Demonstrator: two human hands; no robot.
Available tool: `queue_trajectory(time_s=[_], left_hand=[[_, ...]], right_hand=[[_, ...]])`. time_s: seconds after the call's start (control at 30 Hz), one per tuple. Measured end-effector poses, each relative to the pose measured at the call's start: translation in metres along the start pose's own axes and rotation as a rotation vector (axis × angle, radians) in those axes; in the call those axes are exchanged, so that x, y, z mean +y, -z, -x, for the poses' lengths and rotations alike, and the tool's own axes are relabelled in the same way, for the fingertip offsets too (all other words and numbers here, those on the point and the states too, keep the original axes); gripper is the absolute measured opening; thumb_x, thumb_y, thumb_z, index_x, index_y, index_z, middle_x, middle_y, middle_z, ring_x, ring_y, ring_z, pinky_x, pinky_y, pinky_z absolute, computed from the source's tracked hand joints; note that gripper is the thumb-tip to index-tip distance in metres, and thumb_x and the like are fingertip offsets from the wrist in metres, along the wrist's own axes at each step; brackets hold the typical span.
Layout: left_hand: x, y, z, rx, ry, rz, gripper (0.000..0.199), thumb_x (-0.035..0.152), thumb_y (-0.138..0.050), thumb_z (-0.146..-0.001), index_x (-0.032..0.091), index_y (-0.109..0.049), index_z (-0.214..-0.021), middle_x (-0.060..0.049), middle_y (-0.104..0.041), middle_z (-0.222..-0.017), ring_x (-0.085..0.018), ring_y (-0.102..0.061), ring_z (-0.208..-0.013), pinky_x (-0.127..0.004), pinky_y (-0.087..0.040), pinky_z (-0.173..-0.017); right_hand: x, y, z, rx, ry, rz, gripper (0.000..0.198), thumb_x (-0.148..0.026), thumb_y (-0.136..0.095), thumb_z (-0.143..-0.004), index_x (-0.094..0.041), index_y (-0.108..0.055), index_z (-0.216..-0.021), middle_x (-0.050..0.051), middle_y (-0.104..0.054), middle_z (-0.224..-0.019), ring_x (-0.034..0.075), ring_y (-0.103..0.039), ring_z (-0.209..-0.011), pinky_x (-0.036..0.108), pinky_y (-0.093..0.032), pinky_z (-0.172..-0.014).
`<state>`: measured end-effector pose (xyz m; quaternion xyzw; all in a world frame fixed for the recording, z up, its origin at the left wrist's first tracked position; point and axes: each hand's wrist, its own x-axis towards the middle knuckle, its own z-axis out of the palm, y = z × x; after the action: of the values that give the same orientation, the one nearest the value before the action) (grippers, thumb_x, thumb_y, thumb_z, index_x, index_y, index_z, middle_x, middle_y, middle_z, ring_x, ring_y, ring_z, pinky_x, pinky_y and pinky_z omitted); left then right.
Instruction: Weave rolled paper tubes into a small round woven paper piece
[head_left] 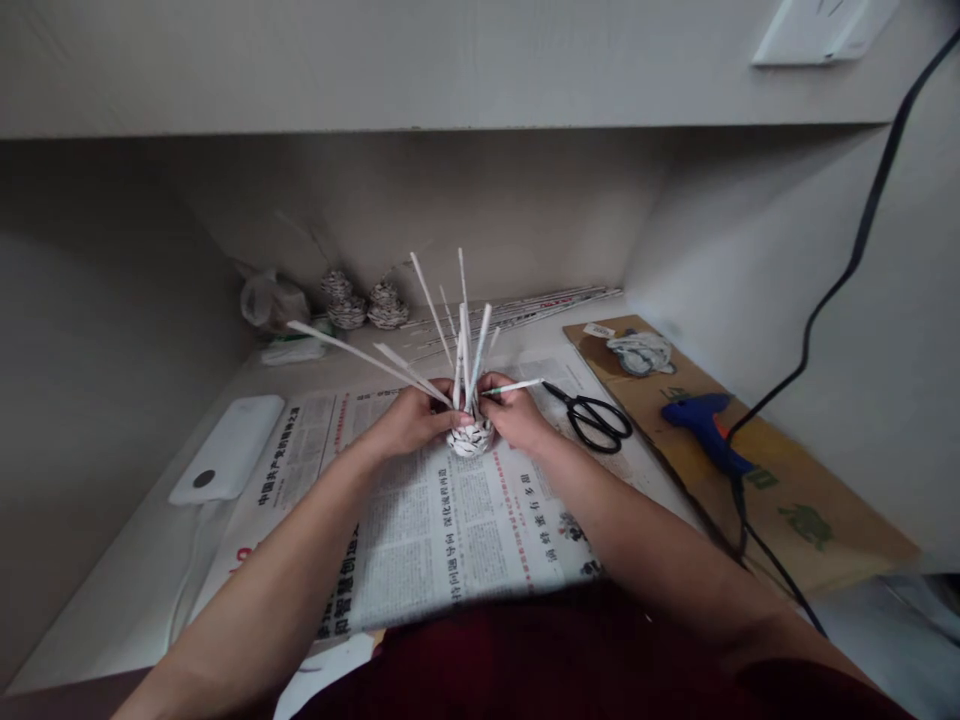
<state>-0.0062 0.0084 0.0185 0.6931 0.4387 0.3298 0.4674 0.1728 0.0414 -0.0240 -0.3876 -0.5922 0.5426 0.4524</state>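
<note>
A small round basket [471, 438] woven from rolled newspaper sits between my hands, its upright paper rods [465, 345] fanning up and outward. My left hand [420, 415] is closed on the basket's left side, thumb lying across the front of its rim. On the right, my right hand [514, 410] is closed round a paper tube [517, 386] at the basket's edge, and the tube's end sticks out to the right. Some fingertips of both hands are hidden behind the rods. Black-handled scissors [592, 415] lie just right of my right hand.
Newspaper [405, 540] covers the desk. A blue glue gun [705, 430] with a black cord [847, 270] rests on cardboard [817, 510] at right. A white box-shaped device [229, 450] lies left. Farther back are woven pieces [388, 305], a plastic bag [274, 300] and paper rods [540, 308].
</note>
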Motion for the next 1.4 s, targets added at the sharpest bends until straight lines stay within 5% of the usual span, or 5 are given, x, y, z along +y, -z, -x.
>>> queue_trajectory(time_s=[0.17,0.43,0.73,1.4], left_hand=[[0.004,-0.004,-0.002,0.106,-0.044,-0.035,0.041,0.049,-0.081,-0.068,0.014,-0.061,-0.078,0.000,-0.058,-0.072,-0.012,-0.053,-0.063,-0.023,-0.044,-0.057],[-0.004,-0.010,-0.003,0.154,-0.053,-0.061,0.047,0.045,-0.088,-0.061,0.014,-0.065,-0.088,-0.002,-0.063,-0.078,-0.013,-0.055,-0.066,-0.025,-0.044,-0.061],[-0.007,-0.009,-0.006,0.225,-0.178,-0.171,0.019,0.036,-0.067,-0.083,0.017,-0.067,-0.086,-0.007,-0.065,-0.088,-0.022,-0.061,-0.088,-0.034,-0.048,-0.081],[-0.021,-0.012,-0.012,0.375,-0.244,-0.278,0.006,0.026,-0.066,-0.082,0.021,-0.067,-0.079,-0.007,-0.067,-0.083,-0.025,-0.062,-0.085,-0.040,-0.048,-0.081]], right_hand=[[0.006,0.000,-0.002,0.006,0.003,0.003,0.010,-0.026,-0.062,-0.069,-0.023,-0.059,-0.078,-0.004,-0.062,-0.071,0.015,-0.056,-0.068,0.026,-0.045,-0.065],[0.001,0.001,0.001,0.071,0.049,0.109,0.009,-0.021,-0.058,-0.072,-0.023,-0.061,-0.080,-0.003,-0.064,-0.071,0.016,-0.057,-0.070,0.027,-0.045,-0.068],[0.000,0.002,0.000,0.141,0.079,0.130,0.004,-0.026,-0.058,-0.076,-0.023,-0.059,-0.078,-0.004,-0.061,-0.071,0.014,-0.054,-0.067,0.025,-0.042,-0.064],[0.003,0.000,-0.001,0.153,0.109,0.091,0.008,-0.030,-0.061,-0.075,-0.022,-0.062,-0.078,-0.003,-0.065,-0.072,0.015,-0.060,-0.071,0.027,-0.046,-0.070]])
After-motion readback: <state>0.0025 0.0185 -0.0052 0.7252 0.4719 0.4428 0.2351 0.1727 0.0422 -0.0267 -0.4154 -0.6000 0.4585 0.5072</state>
